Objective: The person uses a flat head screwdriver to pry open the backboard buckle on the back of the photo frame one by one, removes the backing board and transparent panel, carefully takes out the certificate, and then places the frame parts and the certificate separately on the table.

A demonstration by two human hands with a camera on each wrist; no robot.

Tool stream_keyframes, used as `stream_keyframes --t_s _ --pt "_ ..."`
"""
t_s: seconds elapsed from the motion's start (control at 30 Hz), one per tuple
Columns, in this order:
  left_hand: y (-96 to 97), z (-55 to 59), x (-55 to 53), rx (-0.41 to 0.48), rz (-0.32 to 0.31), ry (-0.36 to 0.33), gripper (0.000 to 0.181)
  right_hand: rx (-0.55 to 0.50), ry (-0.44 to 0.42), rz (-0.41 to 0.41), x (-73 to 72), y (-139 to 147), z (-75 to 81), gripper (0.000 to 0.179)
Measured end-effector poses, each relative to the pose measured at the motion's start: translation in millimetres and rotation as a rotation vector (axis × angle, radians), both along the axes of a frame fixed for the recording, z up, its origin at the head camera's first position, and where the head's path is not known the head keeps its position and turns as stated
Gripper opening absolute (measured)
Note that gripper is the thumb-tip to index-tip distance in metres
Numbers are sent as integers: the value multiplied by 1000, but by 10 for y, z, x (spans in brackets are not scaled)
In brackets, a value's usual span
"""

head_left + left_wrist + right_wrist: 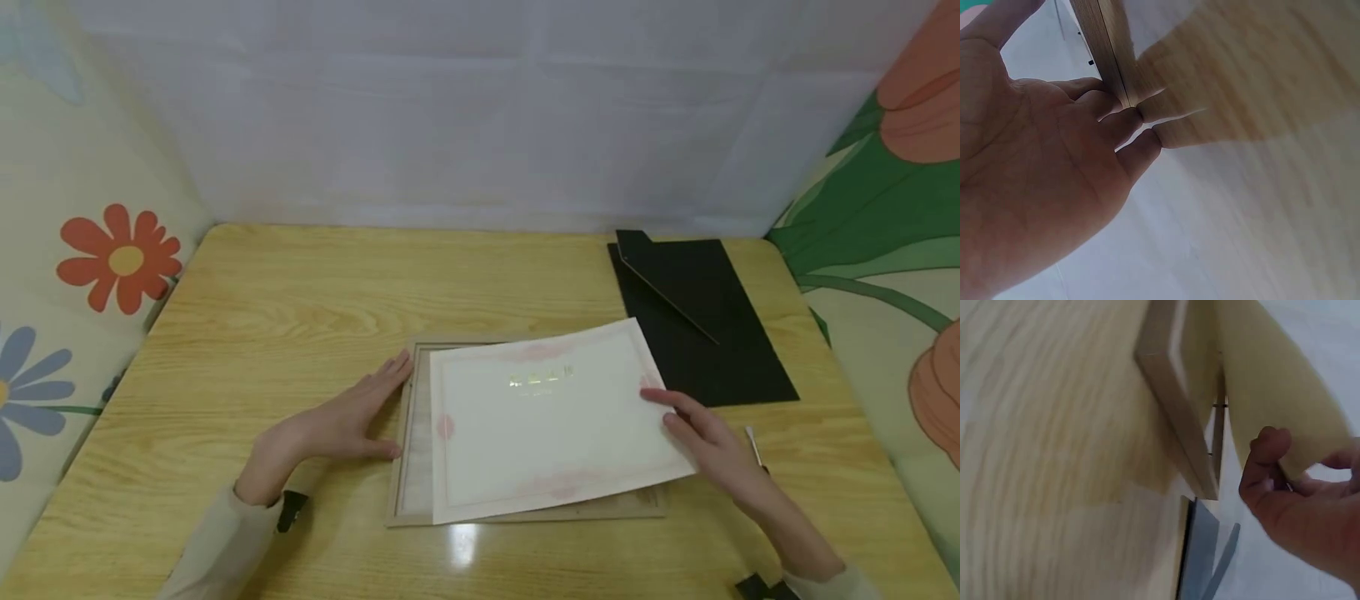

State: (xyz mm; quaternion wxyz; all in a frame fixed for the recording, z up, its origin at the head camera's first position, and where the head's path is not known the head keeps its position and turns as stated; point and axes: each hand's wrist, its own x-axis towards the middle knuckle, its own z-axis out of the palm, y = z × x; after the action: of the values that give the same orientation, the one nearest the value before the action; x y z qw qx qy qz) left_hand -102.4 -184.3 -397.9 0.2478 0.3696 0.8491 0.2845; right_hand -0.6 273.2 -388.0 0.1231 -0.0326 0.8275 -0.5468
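Observation:
A white certificate [540,433] with a pale pink border and gold lettering lies slanted over a wooden picture frame [525,518]. My right hand [701,433] pinches its right edge between thumb and fingers. In the right wrist view that end of the paper [1279,381] stands raised off the frame's wooden side [1175,406]. At the frame's left side, my left hand [341,421] spreads its thumb and fingers along the outer edge. The left wrist view shows its fingertips [1141,147] on the tabletop, right beside the frame [1100,44].
A black backing board [720,333] with a flap-like stand [660,279] raised on it lies at the back right of the wooden table [300,283]. A small screwdriver-like tool [753,446] lies behind the right hand. A white cloth [450,125] hangs behind the table.

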Motion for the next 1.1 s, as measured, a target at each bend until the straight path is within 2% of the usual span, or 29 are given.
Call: stream_keyframes --t_s 0.13,0.23,0.43,0.6,0.7,0.87,1.1 --pt "-8 -8 7 6 6 -5 103 183 -15 -41 -42 -40 -81 26" --pt "-9 -10 10 -4 5 7 103 241 -36 -38 -84 -74 -96 18" --pt "1 12 25 -34 2 40 102 223 -24 57 -168 -137 -105 17" --pt "4 21 43 -47 -1 55 102 264 -24 66 -230 -156 -113 16" --pt "8 24 51 -53 -1 64 101 214 -16 84 -273 -104 -90 17" --pt "13 36 60 -42 5 66 101 105 -49 102 -371 7 35 19" --pt "5 48 62 -49 4 77 100 137 -53 49 -474 80 286 20"
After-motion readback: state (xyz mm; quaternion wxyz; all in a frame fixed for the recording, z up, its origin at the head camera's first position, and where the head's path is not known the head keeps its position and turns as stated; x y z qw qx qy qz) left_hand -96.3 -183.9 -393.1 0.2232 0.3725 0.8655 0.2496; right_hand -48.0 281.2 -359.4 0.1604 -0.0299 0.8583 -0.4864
